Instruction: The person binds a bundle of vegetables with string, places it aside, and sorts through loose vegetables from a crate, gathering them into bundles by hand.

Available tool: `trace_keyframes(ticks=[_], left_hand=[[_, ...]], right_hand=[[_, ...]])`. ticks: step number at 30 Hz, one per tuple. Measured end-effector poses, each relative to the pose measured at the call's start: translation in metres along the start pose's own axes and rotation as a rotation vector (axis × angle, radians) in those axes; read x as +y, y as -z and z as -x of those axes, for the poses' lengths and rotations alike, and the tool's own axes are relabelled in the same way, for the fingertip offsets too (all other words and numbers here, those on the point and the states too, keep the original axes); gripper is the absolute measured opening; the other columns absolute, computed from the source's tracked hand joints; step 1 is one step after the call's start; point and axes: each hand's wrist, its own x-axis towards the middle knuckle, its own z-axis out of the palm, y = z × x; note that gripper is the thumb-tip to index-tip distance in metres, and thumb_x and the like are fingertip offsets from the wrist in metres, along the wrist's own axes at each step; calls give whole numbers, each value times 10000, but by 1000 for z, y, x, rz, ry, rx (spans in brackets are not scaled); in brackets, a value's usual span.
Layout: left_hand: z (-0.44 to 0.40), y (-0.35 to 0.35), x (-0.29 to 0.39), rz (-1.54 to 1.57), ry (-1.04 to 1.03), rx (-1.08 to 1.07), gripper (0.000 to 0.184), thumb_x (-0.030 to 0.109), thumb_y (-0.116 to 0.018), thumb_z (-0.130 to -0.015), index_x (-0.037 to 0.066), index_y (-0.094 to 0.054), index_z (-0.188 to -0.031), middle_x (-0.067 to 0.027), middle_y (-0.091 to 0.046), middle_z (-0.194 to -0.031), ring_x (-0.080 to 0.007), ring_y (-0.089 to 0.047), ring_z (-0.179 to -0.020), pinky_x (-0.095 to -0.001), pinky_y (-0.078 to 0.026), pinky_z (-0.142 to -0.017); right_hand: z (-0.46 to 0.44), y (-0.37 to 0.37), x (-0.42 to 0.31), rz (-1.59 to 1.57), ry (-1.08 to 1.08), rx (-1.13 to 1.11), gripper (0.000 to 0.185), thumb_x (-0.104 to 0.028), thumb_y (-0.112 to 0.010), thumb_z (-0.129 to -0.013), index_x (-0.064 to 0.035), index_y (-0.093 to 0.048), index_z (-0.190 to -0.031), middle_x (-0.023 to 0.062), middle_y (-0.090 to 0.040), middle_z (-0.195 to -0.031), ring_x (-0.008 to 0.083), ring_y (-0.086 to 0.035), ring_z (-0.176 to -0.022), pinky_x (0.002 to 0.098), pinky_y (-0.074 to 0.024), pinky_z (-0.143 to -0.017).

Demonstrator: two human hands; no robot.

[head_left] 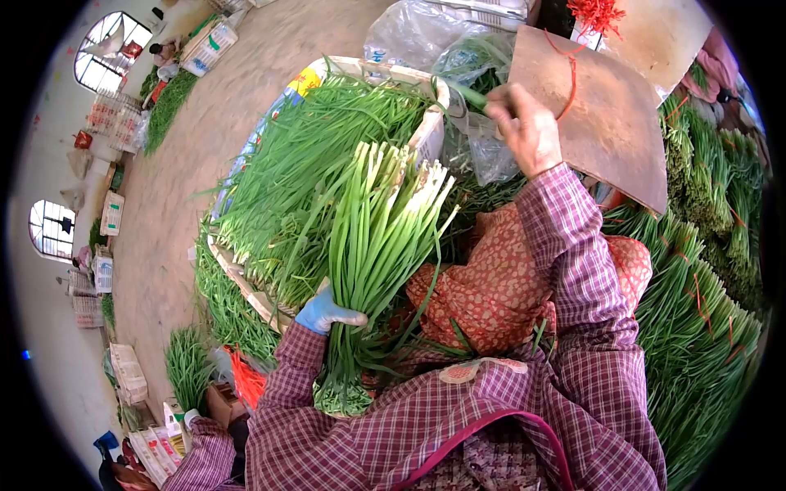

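Note:
My left hand (329,313), in a blue glove, is closed around a thick bunch of garlic chives (372,221). The pale cut ends point up and away, while the leaves hang down toward my lap. My bare right hand (528,127) is raised to the right of a basket (431,135), with its fingers pinched on a blurred green strip (465,94) whose kind I cannot make out. Loose chives (303,172) fill the basket, just beyond the held bunch.
A brown board (598,114) with a red tie leans beside my right arm. Tied chive bundles (696,344) are piled on the right. Plastic bags (417,33) lie behind the basket. Red ties (246,378) and another plaid sleeve (205,458) appear at lower left.

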Motion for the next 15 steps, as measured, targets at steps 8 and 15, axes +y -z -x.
trace_keyframes(ticks=[8, 15], left_hand=[[-2, -18, 16, -50, -5, -33, 913, 131, -913, -542, 15, -452, -1322, -105, -573, -1213, -239, -574, -1075, -370, -467, -950], [-2, -20, 27, -92, 84, -72, 976, 119, -909, -536, -1, -395, -1357, -121, -554, -1229, -235, -572, -1078, -338, -505, -901]], right_hand=[[24, -29, -83, -48, 713, -374, 399, -243, -774, -665, -158, -602, -1015, 32, -566, -1103, 251, -543, -1017, 408, -473, -872], [26, -36, -74, -12, 741, -381, 198, -189, -686, -762, -136, -570, -913, 18, -586, -980, 224, -580, -879, 351, -530, -695]])
